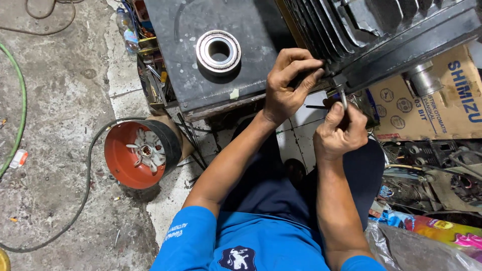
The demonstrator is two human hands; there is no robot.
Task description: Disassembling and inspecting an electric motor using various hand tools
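My left hand (pixel 288 83) presses its curled fingers against the lower edge of a dark finned motor housing (pixel 371 25) lying on a black metal bench top (pixel 216 80). My right hand (pixel 341 131) grips the handle of a metal tool (pixel 342 93), likely a wrench or socket driver, whose head meets the housing's bottom corner just right of my left fingers. A steel ball bearing (pixel 218 51) rests on the bench to the left of my hands.
An orange fan shroud with a white impeller (pixel 141 153) sits on the concrete floor, ringed by a black hose (pixel 89 165). A cardboard box (pixel 442 100) and motor parts (pixel 432 165) crowd the right. Tools fill a rack (pixel 150 75) beside the bench.
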